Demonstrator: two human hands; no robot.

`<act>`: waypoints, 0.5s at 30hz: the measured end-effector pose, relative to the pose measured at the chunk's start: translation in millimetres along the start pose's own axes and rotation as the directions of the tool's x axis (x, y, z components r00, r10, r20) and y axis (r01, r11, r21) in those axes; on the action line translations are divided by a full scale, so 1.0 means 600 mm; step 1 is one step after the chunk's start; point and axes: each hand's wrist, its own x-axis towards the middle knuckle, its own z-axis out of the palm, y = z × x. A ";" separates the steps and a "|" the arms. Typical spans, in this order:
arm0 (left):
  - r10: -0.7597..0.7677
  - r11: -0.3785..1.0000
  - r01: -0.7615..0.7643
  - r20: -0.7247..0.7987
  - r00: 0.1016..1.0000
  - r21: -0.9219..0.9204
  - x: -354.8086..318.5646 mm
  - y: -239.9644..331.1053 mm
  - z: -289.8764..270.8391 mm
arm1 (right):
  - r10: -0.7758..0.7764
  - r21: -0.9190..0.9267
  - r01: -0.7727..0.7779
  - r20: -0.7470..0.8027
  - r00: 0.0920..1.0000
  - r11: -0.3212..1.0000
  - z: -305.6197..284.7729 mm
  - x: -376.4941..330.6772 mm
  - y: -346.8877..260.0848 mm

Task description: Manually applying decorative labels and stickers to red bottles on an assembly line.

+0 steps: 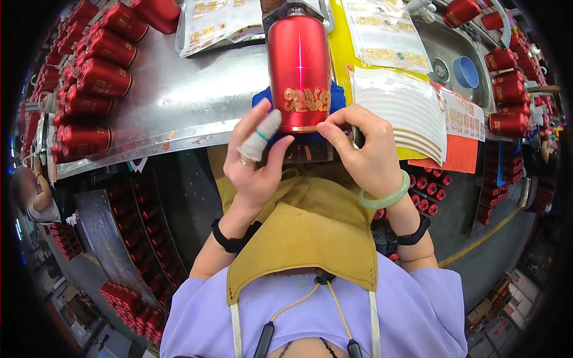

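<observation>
A shiny red bottle (299, 62) with gold decoration near its base lies in front of me, its neck pointing away, on a blue cloth (338, 97). At the bottle's left side, my left hand (255, 152) is open, fingers apart and nothing in them; one finger wears a white wrap with a green band. My right hand (365, 143) is closed in a pinch at the right end of the bottle's gold base rim. Anything between thumb and finger there is too small to make out.
Several red bottles (104, 77) lie stacked on the metal table (197, 101) at the left. White sheets with gold stickers (391, 36) and a stack of white sheets (397, 110) are at the right. A sink holds a blue bowl (465, 72). Another person (45, 200) is far left.
</observation>
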 end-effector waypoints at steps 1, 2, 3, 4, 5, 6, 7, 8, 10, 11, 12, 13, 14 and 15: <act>0.000 1.000 0.000 -0.001 1.000 -0.001 0.003 -0.001 0.002 | -0.003 0.001 0.003 -0.004 1.000 1.000 0.000 0.000 0.000; 0.127 0.989 -0.129 0.033 0.991 0.078 0.007 -0.005 0.004 | -0.006 0.002 0.006 -0.008 1.000 1.000 0.001 -0.001 0.001; 0.249 0.954 -0.258 0.077 0.965 0.153 0.010 -0.008 0.007 | -0.006 0.002 0.006 -0.008 1.000 1.000 0.001 -0.001 0.001; 0.207 0.959 -0.208 0.026 0.978 0.191 0.011 -0.007 0.013 | -0.008 -0.001 0.008 -0.007 1.000 1.000 0.002 -0.001 0.002; 0.207 0.959 -0.208 0.026 0.978 0.191 0.011 -0.010 0.014 | -0.011 -0.004 0.011 -0.006 1.000 1.000 0.002 -0.002 0.003; 0.234 0.949 -0.235 0.033 0.972 0.208 0.010 -0.013 0.015 | -0.010 -0.005 0.010 -0.006 1.000 1.000 0.000 -0.001 0.003; 0.260 0.939 -0.262 0.039 0.965 0.224 0.009 -0.014 0.015 | -0.008 0.005 0.008 0.009 1.000 1.000 -0.003 0.000 0.003; 0.260 0.939 -0.262 0.039 0.965 0.223 0.009 -0.012 0.016 | -0.007 0.014 0.007 0.024 1.000 1.000 -0.006 0.000 0.003; 0.290 0.883 -0.293 0.064 0.955 0.368 0.011 -0.004 0.019 | -0.004 0.004 0.004 0.028 1.000 1.000 -0.010 0.001 0.003; 0.290 0.883 -0.293 0.064 0.955 0.366 0.012 0.002 0.019 | -0.001 -0.005 0.002 0.033 0.999 1.000 -0.011 0.002 0.003; 0.251 0.893 -0.269 0.098 0.963 0.361 0.012 0.009 0.018 | -0.006 -0.018 0.007 0.038 0.999 1.000 -0.013 0.003 0.004; 0.212 0.901 -0.245 0.131 0.969 0.357 0.014 0.014 0.018 | -0.006 -0.018 0.006 0.036 0.999 1.000 -0.015 0.003 0.004; 0.203 0.933 -0.226 0.110 0.973 0.280 0.019 0.014 0.022 | -0.005 -0.022 0.006 0.047 0.999 1.000 -0.018 0.003 0.004; 0.205 0.933 -0.228 0.110 0.972 0.279 0.020 0.005 0.022 | -0.005 -0.027 0.007 0.056 0.998 1.000 -0.020 0.004 0.005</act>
